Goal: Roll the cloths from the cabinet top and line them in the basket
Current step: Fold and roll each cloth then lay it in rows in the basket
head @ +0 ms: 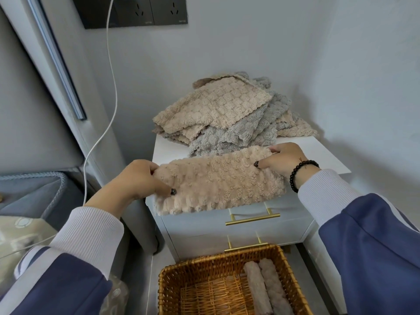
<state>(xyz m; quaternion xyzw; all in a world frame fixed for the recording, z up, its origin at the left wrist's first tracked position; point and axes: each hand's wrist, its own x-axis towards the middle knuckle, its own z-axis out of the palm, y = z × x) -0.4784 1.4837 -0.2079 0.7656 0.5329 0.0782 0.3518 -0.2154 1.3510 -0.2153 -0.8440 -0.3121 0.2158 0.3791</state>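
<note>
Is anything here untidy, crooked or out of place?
Only the pile of cloths at the back of the cabinet top: beige and grey ones lie crooked, corners sticking out. The two rolled cloths in the basket lie neatly side by side.

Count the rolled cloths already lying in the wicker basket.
2. One rolled brownish fluffy cloth lies beside another, side by side along the right wall of the woven wicker basket; their lower ends are cut off.

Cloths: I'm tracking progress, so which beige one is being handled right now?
The beige cloth at the cabinet's front edge, gripped at its ends by the left hand and right hand; the others lie piled behind.
</note>
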